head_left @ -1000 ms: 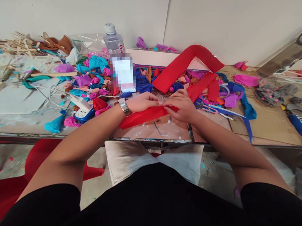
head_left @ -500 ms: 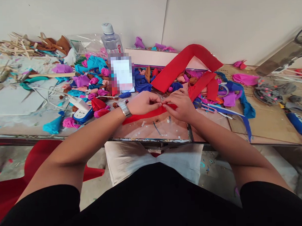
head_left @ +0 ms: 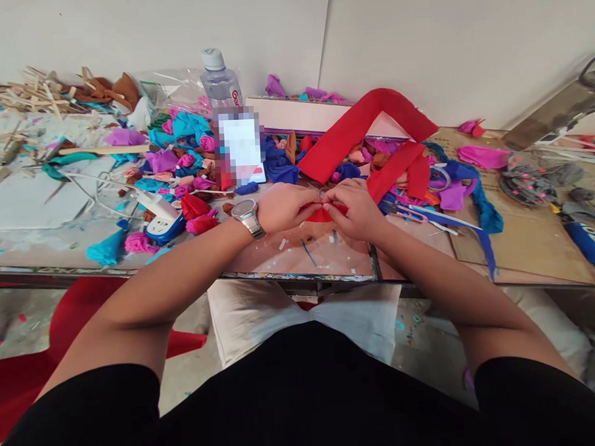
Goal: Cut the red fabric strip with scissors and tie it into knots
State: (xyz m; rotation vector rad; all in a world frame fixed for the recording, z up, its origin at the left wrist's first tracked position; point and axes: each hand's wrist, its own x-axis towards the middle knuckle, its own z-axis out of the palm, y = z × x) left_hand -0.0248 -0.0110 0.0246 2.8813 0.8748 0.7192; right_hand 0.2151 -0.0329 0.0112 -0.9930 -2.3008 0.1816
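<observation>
A long red fabric strip loops across the back of the table and runs down to my hands. My left hand, with a metal watch on the wrist, is closed over the strip's near end. My right hand pinches the same end from the other side, fingertips touching the left hand's. Only a small red patch shows between them. Both hands rest on the glass table top near its front edge.
Piles of small rolled fabric pieces in pink, purple, teal and blue lie behind my hands. A water bottle, a phone, a white power strip, wooden sticks and scissors crowd the table. Cardboard lies to the right.
The loose tail of the red strip that stuck out to the left has been drawn in under my left hand. Both hands have closed together over the bunched end.
</observation>
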